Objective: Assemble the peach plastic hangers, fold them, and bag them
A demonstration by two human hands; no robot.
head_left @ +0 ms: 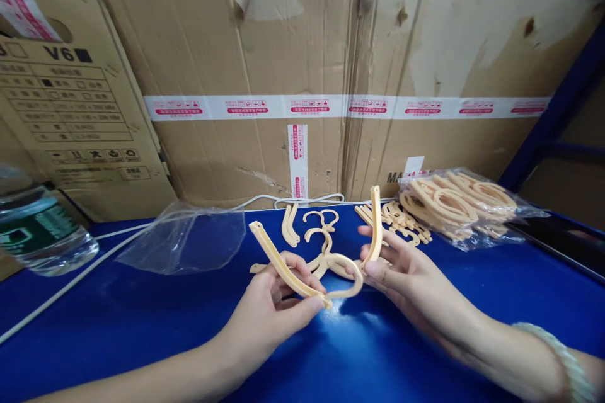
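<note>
Both hands hold one cream plastic folding hanger just above the blue table. My left hand pinches its left arm, which slants up to the left. My right hand grips its right arm, which stands nearly upright. The hanger's ring-shaped middle sits between my thumbs. More loose cream hanger parts lie on the table just beyond my hands.
A clear bag of hangers lies at the right, with a loose pile of hangers beside it. An empty clear bag and a water bottle are at the left. A white cable crosses the table. Cardboard boxes stand behind.
</note>
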